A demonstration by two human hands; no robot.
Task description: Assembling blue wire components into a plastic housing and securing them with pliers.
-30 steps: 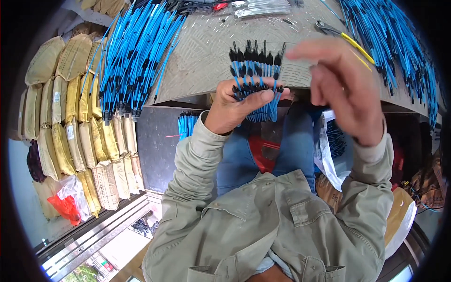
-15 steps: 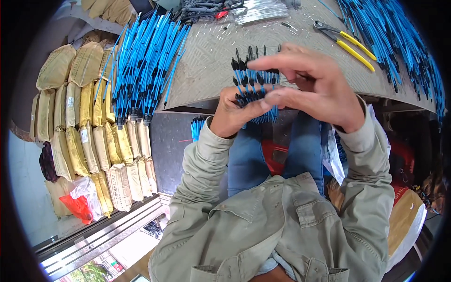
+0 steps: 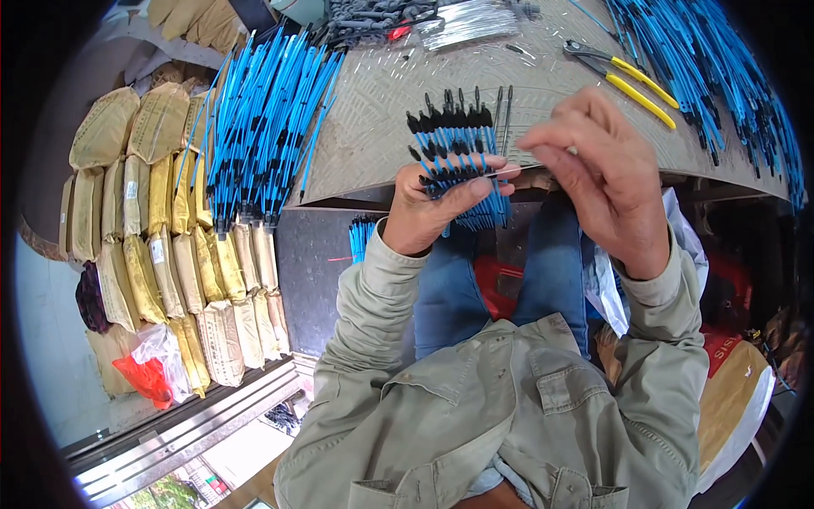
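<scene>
- Jacket (image 3: 500,416): pale khaki-green, buttoned flap chest pockets (one each side), long sleeves.
- Jeans (image 3: 509,280): blue denim.
- Left hand (image 3: 441,204) and right hand (image 3: 606,182): bare, ungloved.

Even, soft daylight, no hard shadows or glare; sharp around the grip at centre, straight edges bowing outward from it, black fisheye vignette swallowing all four corners.

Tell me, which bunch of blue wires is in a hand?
The small fanned bunch in the left hand. The big piles just lie on the table.
</scene>
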